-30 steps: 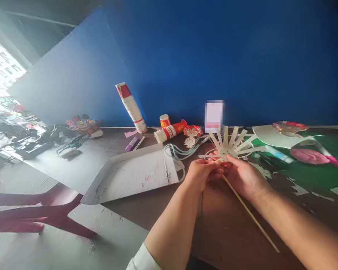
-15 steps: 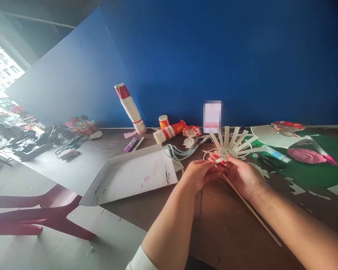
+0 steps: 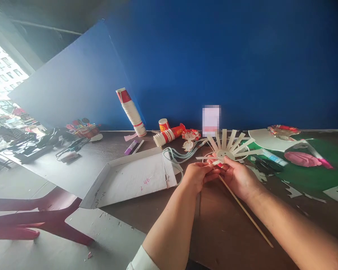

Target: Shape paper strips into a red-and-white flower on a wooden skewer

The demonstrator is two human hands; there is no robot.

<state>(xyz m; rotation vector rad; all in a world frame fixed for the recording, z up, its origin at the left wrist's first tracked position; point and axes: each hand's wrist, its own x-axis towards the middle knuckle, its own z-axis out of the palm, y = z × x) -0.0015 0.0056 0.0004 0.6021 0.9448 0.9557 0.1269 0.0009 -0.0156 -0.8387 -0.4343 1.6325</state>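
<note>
Long thin pale wooden stick (image 3: 246,212) nearest, slanting over dark brown tabletop (image 3: 219,236); left hand (image 3: 197,174): fingers pinched on one strip; right hand (image 3: 240,175): fingers clamped on disc of round cream paper cutout with fanned strips (image 3: 224,154), above tabletop

The white cutout (image 3: 222,153), strips fanned, is right of the box (image 3: 129,176). The thin stick (image 3: 246,210) slants, also right of it.
</note>
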